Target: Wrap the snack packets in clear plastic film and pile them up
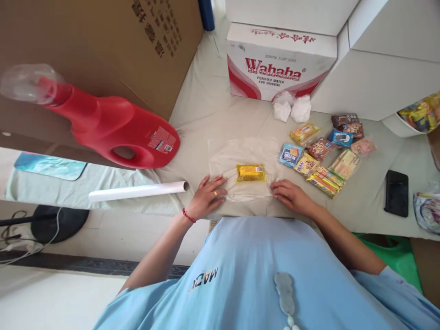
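Observation:
A yellow packaged snack [250,173] lies on a thin, see-through plastic sheet [227,153] spread on the cloth-covered table. My left hand [208,197], with a ring and a red string bracelet, rests flat at the sheet's left edge, fingers stretched out. At the right edge, my right hand [290,195] lies with its fingers extended onto the plastic. Neither hand holds or touches the snack, which sits between them. A white roll [137,191] lies to the left of my left hand.
Several wrapped snacks [321,149] are grouped right of the sheet, near crumpled white tissues [292,107]. A Wahaha carton [280,64] stands behind. On the left is a large red jug [120,123]. A black phone [396,193] and a snack-filled white bowl [400,126] are far right.

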Motion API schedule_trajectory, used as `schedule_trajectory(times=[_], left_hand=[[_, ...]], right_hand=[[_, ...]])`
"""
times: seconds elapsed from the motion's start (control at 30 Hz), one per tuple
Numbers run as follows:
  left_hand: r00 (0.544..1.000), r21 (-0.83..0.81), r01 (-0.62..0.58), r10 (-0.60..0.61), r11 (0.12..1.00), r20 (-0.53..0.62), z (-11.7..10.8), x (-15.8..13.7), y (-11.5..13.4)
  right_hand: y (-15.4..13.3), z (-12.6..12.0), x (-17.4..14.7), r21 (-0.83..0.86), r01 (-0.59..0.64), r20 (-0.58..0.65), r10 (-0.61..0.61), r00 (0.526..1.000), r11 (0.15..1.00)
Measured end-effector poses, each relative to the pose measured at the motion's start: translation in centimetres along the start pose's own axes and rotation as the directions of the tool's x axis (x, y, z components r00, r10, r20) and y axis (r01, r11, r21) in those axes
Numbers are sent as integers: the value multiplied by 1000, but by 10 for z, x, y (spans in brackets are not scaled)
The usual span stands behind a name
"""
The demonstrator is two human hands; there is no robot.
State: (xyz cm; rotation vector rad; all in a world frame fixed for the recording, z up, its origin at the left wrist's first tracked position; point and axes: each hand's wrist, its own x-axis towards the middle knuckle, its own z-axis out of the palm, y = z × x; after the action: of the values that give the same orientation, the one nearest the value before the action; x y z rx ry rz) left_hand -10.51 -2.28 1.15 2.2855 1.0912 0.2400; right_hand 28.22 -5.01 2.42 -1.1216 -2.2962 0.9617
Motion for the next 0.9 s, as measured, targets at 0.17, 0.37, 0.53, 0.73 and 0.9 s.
schedule_trajectory(times=[0.17,0.37,0.53,0.73,0.9], left_hand=[[970,-254,90,-143,963,-199,-8,13,-8],[786,-417,311,-478,854,-392,-4,47,-7],[435,-489,382,-620,784,-653,3,56,-1],[426,21,220,-77,975,-902,12,38,47],[839,175,138,-21,975,-543,23,79,67]], right_hand=[[0,-36,30,171,-96,136,73,988,981],[17,-50,80,242,-383,134,361,923,892],[24,-45,112,-124,-462,9,467,884,878],[24,-38,126,-331,-478,54,522,851,814],[18,-44,132,-383,-461,121,538,834,800]])
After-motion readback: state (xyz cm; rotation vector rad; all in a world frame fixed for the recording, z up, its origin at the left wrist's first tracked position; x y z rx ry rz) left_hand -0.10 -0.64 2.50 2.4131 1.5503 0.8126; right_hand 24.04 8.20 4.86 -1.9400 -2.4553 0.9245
